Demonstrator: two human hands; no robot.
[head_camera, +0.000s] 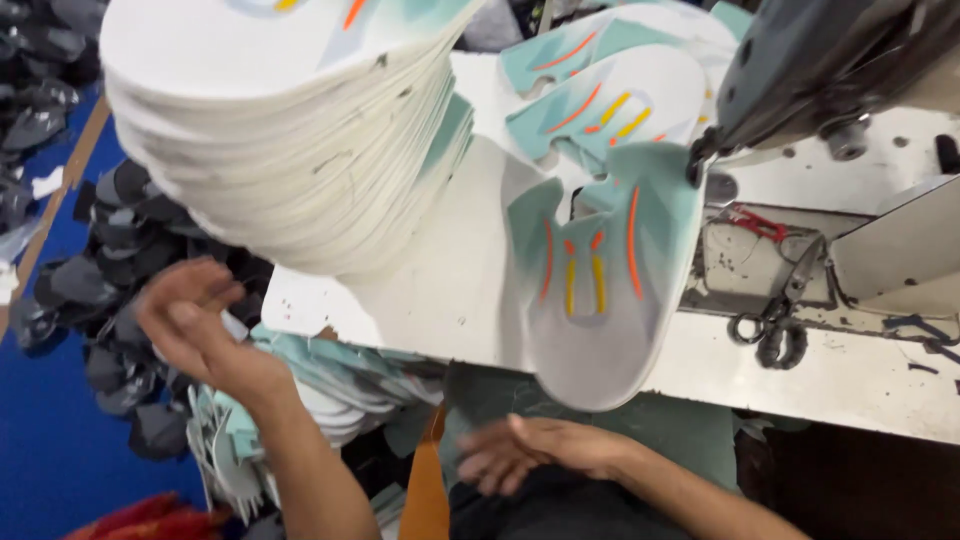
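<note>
Left hand (195, 315) is raised at the left edge of the worktop (860, 375), fingers (215, 290) curled loosely inward. It looks like they pinch a small pale piece, but motion blur means I cannot tell for sure. Right below it: a low stack of teal-and-white shoe upper pieces (330, 385), lying beneath the worktop edge and next to the person's lap.

Right hand (525, 450) sits low over the lap, palm roughly up, fingers released and spread, holding nothing. It is blurred too.

Just above the right hand, 1 flat upper piece (600, 290) lies on the worktop and overhangs its front edge: white body, teal panels, orange and yellow stripes. Its far end reaches under the sewing machine head (830, 60). 2 more printed pieces (610, 90) lie behind it.

A tall stack of white pieces (290, 140) fills the upper left, leaning toward the camera.

Right of the machine: scissors (775, 325) with black handles on the worktop, with red thread scraps (755, 222) close by.

On the blue floor (50, 450) at left: a pile of dark grey cut pieces (110, 270).
</note>
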